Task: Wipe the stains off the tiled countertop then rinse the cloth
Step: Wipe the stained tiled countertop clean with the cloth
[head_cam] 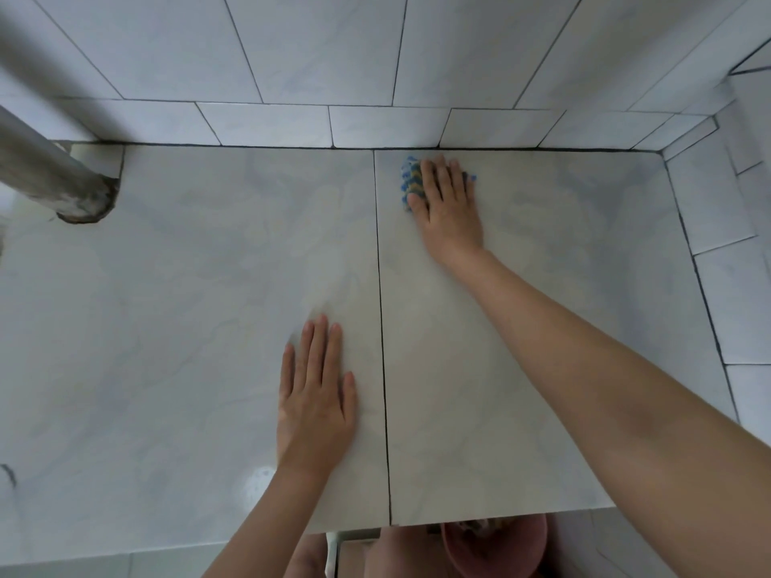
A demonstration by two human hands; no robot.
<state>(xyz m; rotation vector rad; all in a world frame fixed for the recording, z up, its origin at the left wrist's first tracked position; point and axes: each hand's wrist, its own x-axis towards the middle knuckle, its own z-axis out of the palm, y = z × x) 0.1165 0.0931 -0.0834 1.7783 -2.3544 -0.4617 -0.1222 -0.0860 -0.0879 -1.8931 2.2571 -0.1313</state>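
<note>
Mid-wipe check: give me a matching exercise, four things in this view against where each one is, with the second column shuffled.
Things:
1. left hand
2. right hand
3. cloth
4. pipe

Places:
A. meets the countertop at far left
B. flat on bare tile, nearer the front edge
C. pressing on the cloth close to the back wall
D. blue and yellow, mostly covered by a hand

Pairs: 1-B, 2-C, 3-D, 4-A
</note>
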